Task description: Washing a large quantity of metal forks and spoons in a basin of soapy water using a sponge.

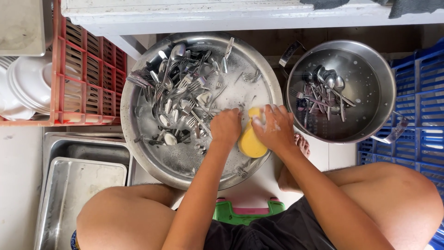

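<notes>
In the head view, a wide steel basin [138,99] is seen on the floor, filled with soapy water and a heap of forks and spoons [178,92] piled toward its left and far side. The left hand [225,126] is held closed over the near right part of the basin, its fingers curled; whatever is gripped inside it cannot be made out. Just beside it, the right hand [276,127] is closed on a yellow sponge [250,141], which is pressed between the two hands, with foam on the fingers. The sponge is placed near the right rim of the basin, above the suds.

To the right, well apart from the hands, a steel pot [370,74] with two handles is set, and a smaller bunch of rinsed cutlery [323,92] is laid inside it. A blue crate [423,106] is seen at the far right. At the left, a red crate [92,69] with white plates [25,85] is placed, and steel trays [78,185] are stacked nearer. A green stool [243,210] is partly seen between the knees.
</notes>
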